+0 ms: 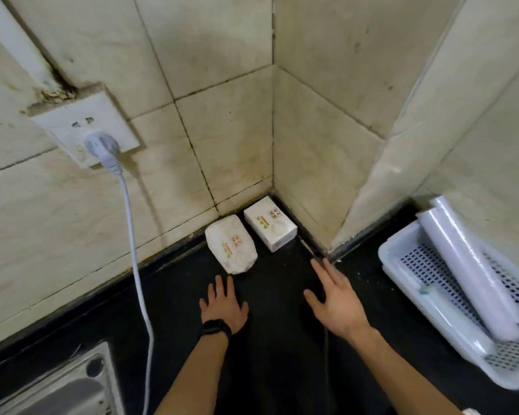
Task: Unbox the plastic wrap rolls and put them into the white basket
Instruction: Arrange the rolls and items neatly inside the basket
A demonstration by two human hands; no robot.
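Note:
Two white boxes with green and orange print lie in the tiled corner of a black counter (276, 339). The left box (231, 244) looks crumpled; the right box (270, 227) is square-edged. My left hand (222, 304), with a black wristband, is flat over the counter just below the left box, fingers apart, holding nothing. My right hand (333, 301) hovers open a little right of the boxes. At the right stands the white basket (396, 265) with perforated sides. Two clear plastic wrap rolls lie in it, one long roll (474, 277) leaning over the rim, another (450, 319) beside it.
A white plug (102, 148) sits in a wall socket at left, and its cable (138, 265) hangs down across the counter's left part. A metal appliance corner (69, 387) shows at the bottom left. Tiled walls close the counter behind and at the right.

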